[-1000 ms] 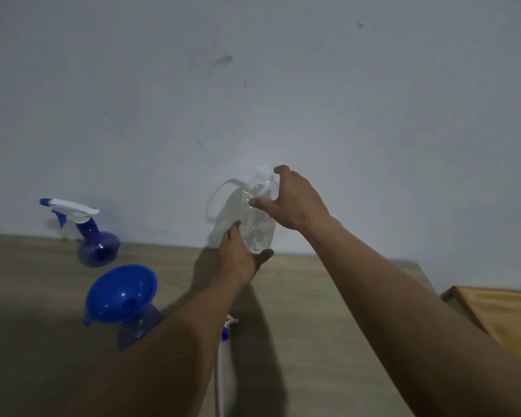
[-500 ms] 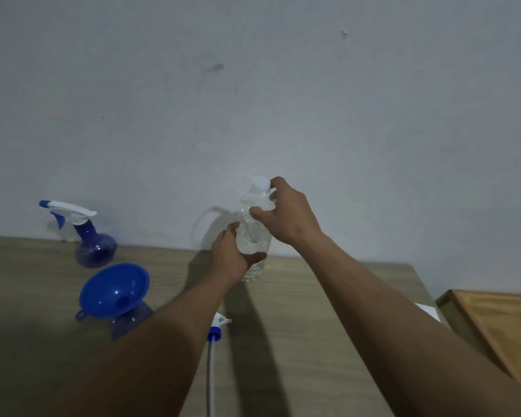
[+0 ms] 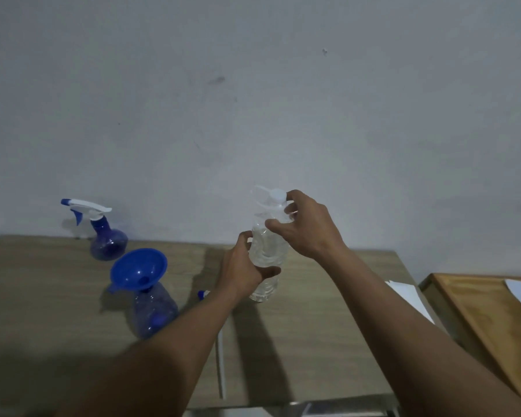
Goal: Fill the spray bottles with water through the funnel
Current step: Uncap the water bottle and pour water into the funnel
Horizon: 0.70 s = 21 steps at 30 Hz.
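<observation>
1. I saw the clear water bottle (image 3: 266, 251) had come lower since a second ago. It stood upright over the table (image 3: 313, 326), right of centre.
2. My left hand (image 3: 244, 272) was wrapped round its middle.
3. My right hand (image 3: 307, 227) pinched the neck at the white cap (image 3: 276, 195).
4. To the left, the blue funnel (image 3: 139, 269) sat in the open spray bottle (image 3: 155, 308). The capped spray bottle (image 3: 106, 236) stood by the wall.

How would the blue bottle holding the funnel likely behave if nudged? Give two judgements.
Probably light: the blue spray bottle looks see-through and empty. Apt to tip: the wide funnel leans in its neck, likely making it top-heavy.
</observation>
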### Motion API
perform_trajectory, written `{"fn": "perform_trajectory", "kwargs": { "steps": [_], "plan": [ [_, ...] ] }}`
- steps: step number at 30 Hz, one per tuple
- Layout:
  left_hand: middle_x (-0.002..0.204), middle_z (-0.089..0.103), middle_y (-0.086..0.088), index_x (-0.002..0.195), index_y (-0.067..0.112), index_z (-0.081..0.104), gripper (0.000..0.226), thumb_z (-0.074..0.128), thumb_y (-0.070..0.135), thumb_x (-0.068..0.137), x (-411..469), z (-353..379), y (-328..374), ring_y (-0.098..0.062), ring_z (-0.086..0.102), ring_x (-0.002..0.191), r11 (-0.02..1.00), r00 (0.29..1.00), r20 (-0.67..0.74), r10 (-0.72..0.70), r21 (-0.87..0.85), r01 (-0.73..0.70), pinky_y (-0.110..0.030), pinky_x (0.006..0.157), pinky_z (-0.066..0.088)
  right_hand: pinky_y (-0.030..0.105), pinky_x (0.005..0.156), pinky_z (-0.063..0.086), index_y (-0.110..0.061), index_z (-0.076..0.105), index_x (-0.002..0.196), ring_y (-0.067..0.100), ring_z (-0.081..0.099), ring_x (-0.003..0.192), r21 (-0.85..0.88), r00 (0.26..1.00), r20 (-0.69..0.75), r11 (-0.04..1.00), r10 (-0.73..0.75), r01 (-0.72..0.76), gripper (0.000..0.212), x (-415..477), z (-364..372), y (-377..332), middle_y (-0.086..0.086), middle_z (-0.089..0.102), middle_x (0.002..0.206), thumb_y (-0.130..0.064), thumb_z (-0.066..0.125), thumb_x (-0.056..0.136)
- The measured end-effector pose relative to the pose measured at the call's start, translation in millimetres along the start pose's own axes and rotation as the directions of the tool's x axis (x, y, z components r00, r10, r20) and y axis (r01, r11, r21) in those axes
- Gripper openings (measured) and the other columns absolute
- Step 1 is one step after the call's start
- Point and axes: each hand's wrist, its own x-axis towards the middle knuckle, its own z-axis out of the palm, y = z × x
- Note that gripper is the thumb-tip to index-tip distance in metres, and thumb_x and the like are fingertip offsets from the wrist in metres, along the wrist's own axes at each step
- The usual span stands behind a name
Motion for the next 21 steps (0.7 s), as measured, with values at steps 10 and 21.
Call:
{"fn": "perform_trajectory", "kwargs": {
  "steps": [10,21],
  "plan": [
    [0.108,0.059,0.018,0.129,0.036,0.041,0.095,0.097,0.038,0.052,-63,6,-10,-0.011,0.061,0.101,0.999,0.997,0.067,-0.039,-0.012,0.040,-0.034,0.090,0.054,0.031,0.080,0.050,-0.023,0.056,0.132,0.018,0.062,0.106,0.044,0.996,0.028,0.996,0.082,-0.083,0.060,-67,1,0,0.000,0.065,0.121,-0.043,0.078,0.079],
    [0.125,0.055,0.010,0.141,0.027,0.032,0.108,0.094,0.045,0.055,-76,5,-3,-0.016,0.053,0.116,0.999,0.995,0.095,-0.038,-0.004,0.038,-0.037,0.099,0.049,0.041,0.088,0.054,-0.022,0.056,0.120,0.025,0.063,0.103,0.129,0.995,-0.028,0.987,0.096,-0.092,0.047,-81,3,-23,0.006,0.067,0.113,-0.060,0.061,0.092]
  ]
}}
